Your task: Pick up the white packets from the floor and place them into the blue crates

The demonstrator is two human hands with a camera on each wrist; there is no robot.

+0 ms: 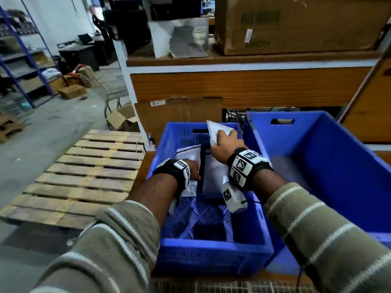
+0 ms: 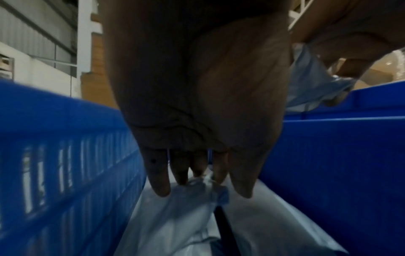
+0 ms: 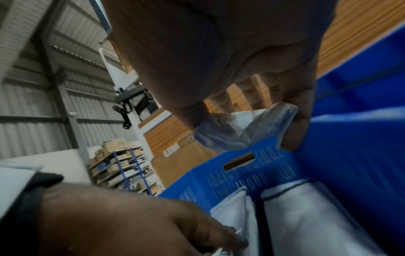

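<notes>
A slotted blue crate stands in front of me, and a second, solid-walled blue crate stands to its right. Two white packets lie side by side in the slotted crate: one on the left and one on the right. My left hand reaches down into the crate, its fingertips pinching the crumpled near end of the left packet. Over the crate's far end, my right hand grips a third white packet between thumb and fingers. That packet hangs above the crate's rim.
A wooden pallet lies on the floor to the left. Behind the crates rises a wooden shelf unit with a large cardboard box on top. An open carton and a blue rack stand further left.
</notes>
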